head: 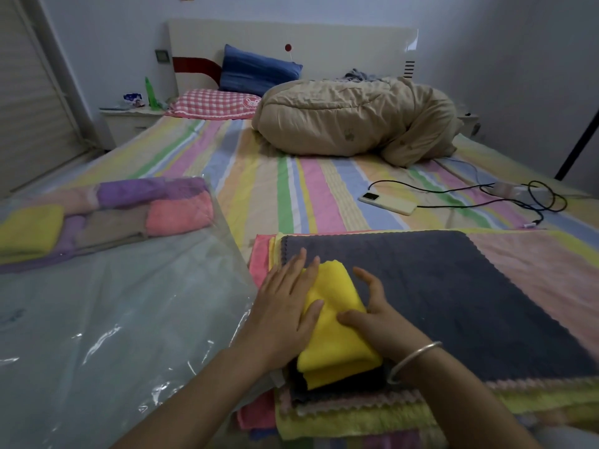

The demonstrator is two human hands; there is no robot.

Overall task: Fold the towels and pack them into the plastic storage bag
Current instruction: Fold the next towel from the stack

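On the striped bed (pixel 291 189), the folded yellow towel (pixel 337 345) is lying near-to-far on the grey towel (pixel 453 303), the left hand (pixel 285 309) pressing it flat-fingered, the right hand (pixel 376 315) gripping its right edge with curled fingers; the plastic storage bag (pixel 113 319) is lying just left, nearer the left hand

I count one folded yellow towel (pixel 334 319), one flat grey towel (pixel 453 286), one plastic bag (pixel 129 319) with at least five folded towels (pixel 178 215), two pillows (pixel 259 69), one phone (pixel 387 202).

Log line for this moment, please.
yellow towel: folded, on grey towel | left hand: presses flat | right hand: grips edge | plastic bag: partly packed
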